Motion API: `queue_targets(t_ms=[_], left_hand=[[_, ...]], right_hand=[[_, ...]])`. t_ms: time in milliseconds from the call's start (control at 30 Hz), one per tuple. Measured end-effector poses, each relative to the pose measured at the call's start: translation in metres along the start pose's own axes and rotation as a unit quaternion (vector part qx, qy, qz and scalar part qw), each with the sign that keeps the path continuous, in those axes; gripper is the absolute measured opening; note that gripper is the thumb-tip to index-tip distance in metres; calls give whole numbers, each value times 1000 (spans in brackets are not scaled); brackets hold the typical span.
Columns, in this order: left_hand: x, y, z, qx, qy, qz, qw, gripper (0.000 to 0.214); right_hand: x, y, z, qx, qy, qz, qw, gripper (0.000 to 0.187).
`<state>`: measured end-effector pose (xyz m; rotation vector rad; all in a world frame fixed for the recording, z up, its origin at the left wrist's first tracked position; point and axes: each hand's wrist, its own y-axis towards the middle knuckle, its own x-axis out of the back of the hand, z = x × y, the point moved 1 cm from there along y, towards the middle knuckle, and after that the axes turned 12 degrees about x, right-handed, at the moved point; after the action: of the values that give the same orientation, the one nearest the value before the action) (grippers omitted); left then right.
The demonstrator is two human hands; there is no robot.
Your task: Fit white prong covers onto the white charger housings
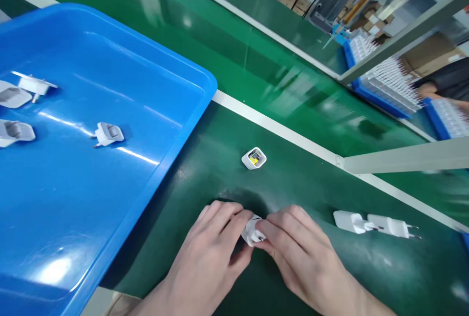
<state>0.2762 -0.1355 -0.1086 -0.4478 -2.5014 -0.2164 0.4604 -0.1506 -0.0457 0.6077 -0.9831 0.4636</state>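
Between my two hands is a white plug adapter (pixel 252 230), held just above the green table near its front. The fingers of my left hand (pixel 214 245) are closed on its left side. My right hand (pixel 302 245) pinches it from the right, thumb and forefinger at the end with the metal pins. Fingers hide part of the adapter. Beyond the hands, a white charger housing (pixel 254 158) lies with its open end showing yellow and metal parts inside. To the right lie two white plug adapters with pins, a nearer one (pixel 348 221) and a farther one (pixel 390 226), touching or almost touching.
A large blue tray (pixel 146 199) fills the left, with several white plug pieces (pixel 110 134) in it. Past the table's pale edge strip (pixel 274 123) runs a green conveyor-like surface (pixel 234 76). Metal posts (pixel 406 156) stand right. A co-worker's arm (pixel 439 91) is near blue trays of white parts.
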Motion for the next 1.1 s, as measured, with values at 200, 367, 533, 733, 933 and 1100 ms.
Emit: queue_targets(t_ms=[200,367,533,733,933,1100], left_hand=[[1,-1,1,-7,-5,-5,1000,29],[1,0,1,-4,-6,12,1000,27],[1,2,-1,-3,10,24,1000,26],[1,1,-3,-12,28,13,999,27],[1,2,-4,-11,17,17,1000,28],[1,3,-5,-16,21,9,1000,25]], right_hand=[[5,3,2,-7,-16,45,999,26],[7,7,-3,11,11,66,998,27],[13,9,-4,25,6,86,996,26],[14,9,-3,22,-5,101,995,28],[1,-7,-6,21,37,42,998,39],[-1,-8,-10,44,22,41,998,36]])
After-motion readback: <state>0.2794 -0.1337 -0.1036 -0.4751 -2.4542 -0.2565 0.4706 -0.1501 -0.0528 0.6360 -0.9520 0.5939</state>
